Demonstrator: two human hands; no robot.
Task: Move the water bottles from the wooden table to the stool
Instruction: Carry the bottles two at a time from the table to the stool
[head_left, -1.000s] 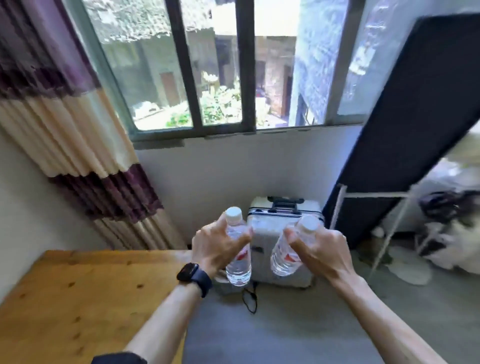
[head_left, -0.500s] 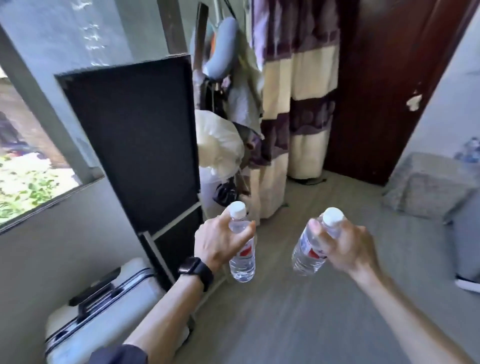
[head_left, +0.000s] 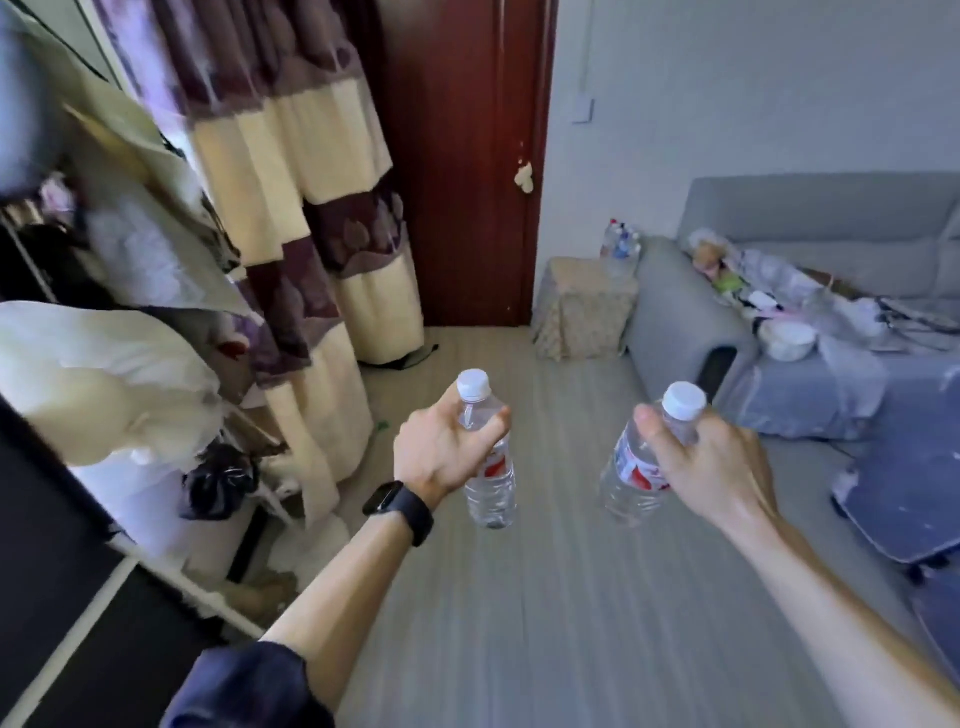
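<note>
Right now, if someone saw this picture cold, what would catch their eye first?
The two hands held out mid-frame: the left hand grips a clear white-capped plastic water bottle, the right hand a second clear bottle. Beyond them a beige cloth-covered stool, bearing what look like more bottles, stands between a dark red wooden door and a cluttered grey sofa.

left hand (head_left: 441, 452) gripping water bottle (head_left: 488, 483), right hand (head_left: 711, 462) gripping second bottle (head_left: 636, 467)
</note>
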